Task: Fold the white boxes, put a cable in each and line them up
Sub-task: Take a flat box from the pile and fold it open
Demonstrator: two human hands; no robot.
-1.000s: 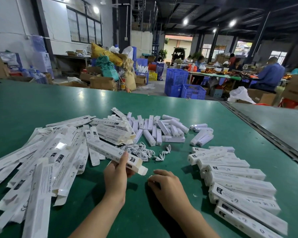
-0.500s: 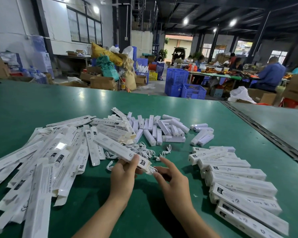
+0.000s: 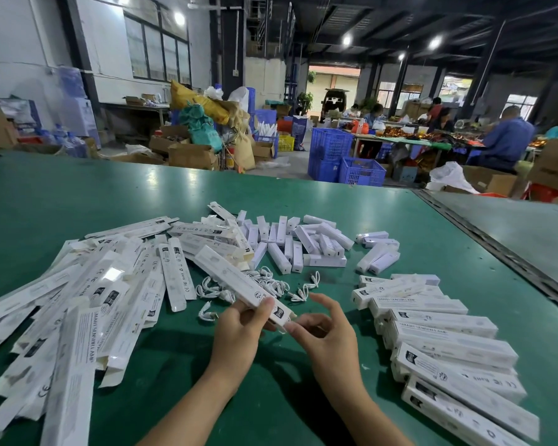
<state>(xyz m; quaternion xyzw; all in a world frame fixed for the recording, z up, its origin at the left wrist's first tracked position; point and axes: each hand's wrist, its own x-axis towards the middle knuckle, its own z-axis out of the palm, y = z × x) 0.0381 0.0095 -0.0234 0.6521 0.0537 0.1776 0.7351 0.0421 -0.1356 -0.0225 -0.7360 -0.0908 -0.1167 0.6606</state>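
On green table (image 3: 271,384) between piles (image 3: 78,304), left hand (image 3: 236,333) gripping white box (image 3: 226,275), right hand (image 3: 329,336) pinching its end

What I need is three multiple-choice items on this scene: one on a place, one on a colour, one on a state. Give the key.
1. On the table, the row of folded boxes lies: A. at left; B. at right; C. at the far edge.
2. The table is: A. green; B. grey; C. brown.
3. The left hand: A. lies flat; B. holds a cable; C. grips a box.
Key: 1 B, the row runs down the right side. 2 A, the top is green all over. 3 C, its fingers curl round the box's near end.
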